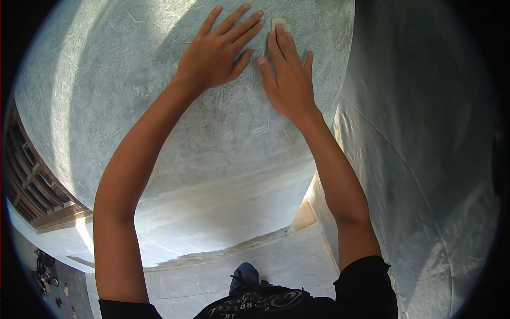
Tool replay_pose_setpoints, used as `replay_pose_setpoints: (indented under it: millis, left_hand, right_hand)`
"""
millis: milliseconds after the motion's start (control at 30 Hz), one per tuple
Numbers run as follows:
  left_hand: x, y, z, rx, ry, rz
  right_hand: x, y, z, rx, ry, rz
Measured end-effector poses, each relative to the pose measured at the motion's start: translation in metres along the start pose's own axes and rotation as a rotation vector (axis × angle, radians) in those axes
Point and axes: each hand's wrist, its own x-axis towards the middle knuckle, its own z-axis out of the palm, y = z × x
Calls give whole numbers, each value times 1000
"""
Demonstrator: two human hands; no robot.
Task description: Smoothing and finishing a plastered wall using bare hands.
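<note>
A grey-blue wall (175, 159) with a mottled, streaky surface rises in front of me. My left hand (218, 50) lies flat on it near the top of the view, fingers spread and holding nothing. Just to its right, my right hand (289, 80) reaches up the same wall. Its middle fingers press a small pale square pad (280, 23) against the surface, while the thumb and little finger stand apart. The fingertips cover the pad's lower edge, and its exact kind cannot be made out.
A brown wooden window frame with slats (40, 181) is set into the wall at the left. Dark plastic-like sheeting (414, 133) hangs along the right side. Below, my shoe (244, 276) stands on a pale floor covering (186, 284). A motorbike (47, 270) is visible far down at the lower left.
</note>
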Motion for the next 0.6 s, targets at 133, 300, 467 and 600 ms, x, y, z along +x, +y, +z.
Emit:
replay_pose_setpoints:
  millis: [133, 300, 467, 600]
  left_hand:
    - [-1, -4, 9, 17, 56, 4]
    - [-3, 2, 25, 70, 304, -5]
    - [-8, -3, 24, 43, 229, -27]
    - [-8, 0, 22, 86, 210, -30]
  right_hand:
    - [-2, -4, 7, 66, 35, 17]
    - [-19, -6, 8, 47, -108, 11]
    - [-5, -10, 7, 112, -43, 23]
    - [-45, -24, 12, 105, -173, 41]
